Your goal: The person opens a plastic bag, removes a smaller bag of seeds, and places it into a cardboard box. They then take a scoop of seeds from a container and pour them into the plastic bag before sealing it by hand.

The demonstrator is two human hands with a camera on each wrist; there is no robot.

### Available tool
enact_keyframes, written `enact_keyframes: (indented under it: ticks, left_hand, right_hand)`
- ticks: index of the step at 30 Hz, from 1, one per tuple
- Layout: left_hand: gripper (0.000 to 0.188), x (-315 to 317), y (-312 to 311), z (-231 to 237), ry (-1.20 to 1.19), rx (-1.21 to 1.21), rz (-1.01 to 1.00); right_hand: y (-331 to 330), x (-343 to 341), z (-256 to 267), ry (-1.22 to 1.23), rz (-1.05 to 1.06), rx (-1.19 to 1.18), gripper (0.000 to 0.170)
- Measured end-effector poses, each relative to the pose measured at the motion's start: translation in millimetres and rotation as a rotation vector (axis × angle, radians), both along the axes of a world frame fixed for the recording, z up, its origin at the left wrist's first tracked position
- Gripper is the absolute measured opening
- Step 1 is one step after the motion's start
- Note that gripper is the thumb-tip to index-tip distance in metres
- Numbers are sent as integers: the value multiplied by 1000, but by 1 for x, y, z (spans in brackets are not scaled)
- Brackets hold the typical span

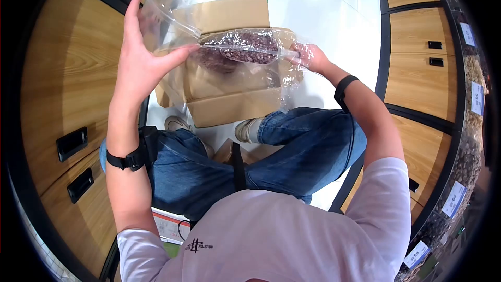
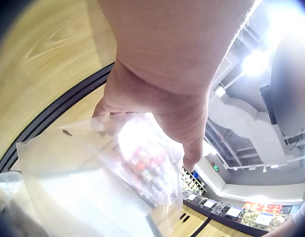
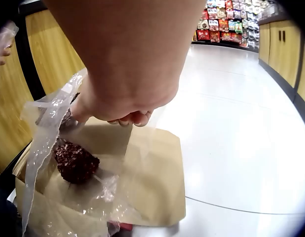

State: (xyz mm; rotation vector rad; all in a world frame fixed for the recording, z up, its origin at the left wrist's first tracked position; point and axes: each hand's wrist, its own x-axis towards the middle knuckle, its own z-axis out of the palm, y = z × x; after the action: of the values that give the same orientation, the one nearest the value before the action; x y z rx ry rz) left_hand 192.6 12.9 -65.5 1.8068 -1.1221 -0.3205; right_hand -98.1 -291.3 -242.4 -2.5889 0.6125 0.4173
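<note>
Clear plastic bag is held over the opened cardboard box, dark red pieces already inside, not yet set down, left hand spread against it, right hand gripping one end.

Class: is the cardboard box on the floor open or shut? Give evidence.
Open. In the head view, the cardboard box has its flaps spread outward, and its inside shows through the clear plastic bag.

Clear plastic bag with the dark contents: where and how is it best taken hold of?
Probably by the bunched film at the right end of the clear plastic bag, pinched from the right, as the right hand does: it narrows there beyond the dark contents, while the film elsewhere spreads loose and wide.
</note>
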Motion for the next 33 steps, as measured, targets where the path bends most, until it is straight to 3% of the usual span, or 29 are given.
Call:
enact_keyframes:
  ticks: [3,5,7,11,15,17,21,23,29,30,31,33]
  left_hand:
    - [105,-10,-11,1,-5,-9,-52]
    - [105,-15,-18,-1,1,-18,-74]
    - [105,-19,-23,-3,5,-31,-94]
    - [103,-27,-28,-8,-4,-13,-93]
    - [107,-14,-33,-12,-110,-37,-152]
    - [103,-21,-41,-12,16,-119,-247]
    - [108,-27,-58,-4,120,-213,-338]
    - [110,-18,-59,5,129,-240,-346]
    - [116,-19,-68,8,197,-287,-375]
    - [118,-22,-66,14,239,-288,-364]
    - [119,-21,-61,17,282,-281,-358]
    - [121,-24,-43,32,245,-301,-334]
  right_hand:
    - [4,-32,-22,-77,-41,23,51]
    - [2,-49,-27,34,-39,-93,47]
    - [10,-68,-15,-80,-37,-93,43]
    - [23,-89,-14,-74,-106,47,44]
    - [36,-72,-69,-213,-108,166,59]
    - [49,-62,-87,-314,-109,75,55]
    - [80,-29,-64,-174,-230,6,45]
    - [86,-20,-78,-254,-272,22,45]
    - [99,-22,-58,-157,-371,87,53]
    - [104,-21,-52,-167,-425,111,53]
    - [117,-20,-41,-346,-427,44,52]
    - [134,-27,-18,-384,-371,29,52]
